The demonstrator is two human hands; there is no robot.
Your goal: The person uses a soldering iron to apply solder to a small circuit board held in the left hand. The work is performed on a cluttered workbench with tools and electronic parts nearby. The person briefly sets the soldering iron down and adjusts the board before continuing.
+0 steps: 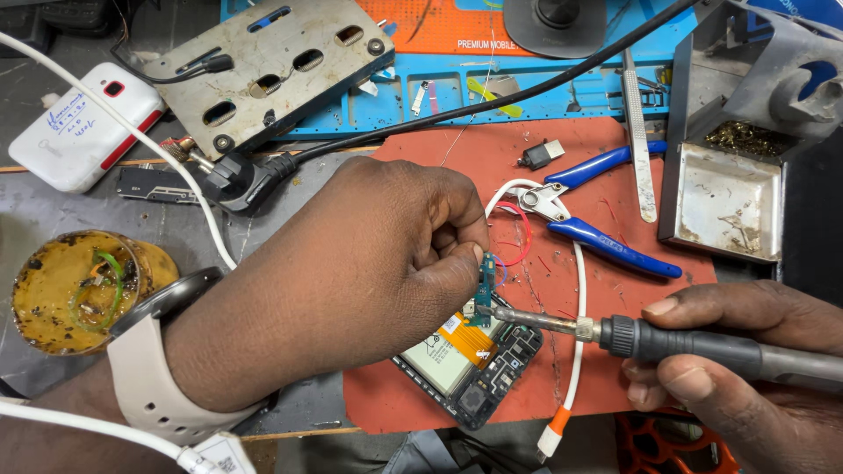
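- Cluttered repair surface [53, 211], grey, with a blue work mat [527, 96] at the back and a red silicone mat [615, 290] under the work.
- Perforated metal plate [272, 66] lies top left; a metal tray [724, 197] with solder scraps sits at right.
- White handset [83, 127] far left; open flux tin [75, 290] near the left wrist, which wears a pale-strap watch [158, 369].
- Opened phone [470, 364] lies on the red mat, battery and orange flex showing.
- Blue-handled cutters [588, 206] and metal tweezers [639, 140] lie above it, well apart from the joint. White cable [575, 351] runs down just right of the phone.
- Left hand [369, 272] pinches a small blue circuit board [485, 294] upright, lower edge just over the phone's top end.
- Right hand [738, 360] is closed round the soldering iron [694, 344] handle; tip touches the board's lower part.
- Thin red wire [520, 230] loops behind the board; where it attaches is hidden.
- My read for a good joint: brace both wrists on the surface, keep the board dead still, tip flat on the pad, short dwell, keep heat off the orange flex and battery below.
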